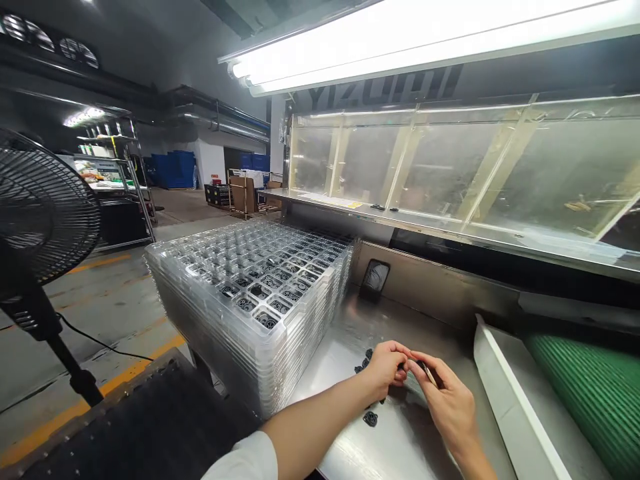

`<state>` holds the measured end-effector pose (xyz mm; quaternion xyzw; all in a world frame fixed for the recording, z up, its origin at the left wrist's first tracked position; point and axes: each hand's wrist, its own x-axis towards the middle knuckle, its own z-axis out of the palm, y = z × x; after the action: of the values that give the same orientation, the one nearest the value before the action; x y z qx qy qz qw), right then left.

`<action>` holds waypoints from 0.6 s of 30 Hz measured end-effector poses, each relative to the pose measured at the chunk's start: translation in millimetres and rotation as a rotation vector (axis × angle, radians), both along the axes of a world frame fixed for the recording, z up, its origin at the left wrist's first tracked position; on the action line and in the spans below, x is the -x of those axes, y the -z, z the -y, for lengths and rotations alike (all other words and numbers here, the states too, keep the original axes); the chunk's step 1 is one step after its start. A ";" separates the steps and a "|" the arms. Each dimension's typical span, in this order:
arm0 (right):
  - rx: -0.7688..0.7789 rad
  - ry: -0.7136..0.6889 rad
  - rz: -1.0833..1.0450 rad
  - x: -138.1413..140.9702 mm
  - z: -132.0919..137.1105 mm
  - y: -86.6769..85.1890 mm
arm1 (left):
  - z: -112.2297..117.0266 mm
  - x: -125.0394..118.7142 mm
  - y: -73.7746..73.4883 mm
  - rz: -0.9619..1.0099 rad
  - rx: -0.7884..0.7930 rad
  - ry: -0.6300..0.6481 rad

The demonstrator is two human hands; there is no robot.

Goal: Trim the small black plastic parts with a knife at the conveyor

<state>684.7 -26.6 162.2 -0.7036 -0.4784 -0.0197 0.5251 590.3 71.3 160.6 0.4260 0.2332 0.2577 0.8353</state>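
Observation:
My left hand (385,368) is closed over the steel worktop (345,427), fingers pinching a small black plastic part (401,366) mostly hidden by them. Touching it at the fingertips is my right hand (447,397), closed around a slim dark object with a light edge (431,375); its kind is not clear. Several black parts lie by my left hand, and one round openwork black part (370,419) rests nearer to me. To the left stands a tall stack of clear plastic trays (295,347); the top tray's near pockets hold similar black parts.
A white-walled chute (515,393) beside a green ribbed conveyor belt (580,373) borders the worktop on the right. Behind it runs a ledge (425,223) below clear panels. A black fan (45,207) stands left, and a lamp (425,47) hangs overhead.

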 end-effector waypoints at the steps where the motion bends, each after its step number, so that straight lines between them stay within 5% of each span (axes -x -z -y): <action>1: 0.005 0.004 -0.024 0.8 1.4 -1.7 | 0.4 0.6 -0.3 0.008 0.004 0.002; 9: 0.022 -0.024 -0.194 -1.6 1.5 -0.2 | 6.7 0.7 -6.1 0.028 -0.084 0.032; 18: -0.005 -0.034 -0.192 -4.4 -2.8 10.0 | 6.9 0.5 0.6 0.060 -0.355 0.020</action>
<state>689.0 -23.8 152.1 -0.6927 -0.4377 0.0555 0.5705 589.8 64.4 160.0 0.5612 0.1548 0.2988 0.7562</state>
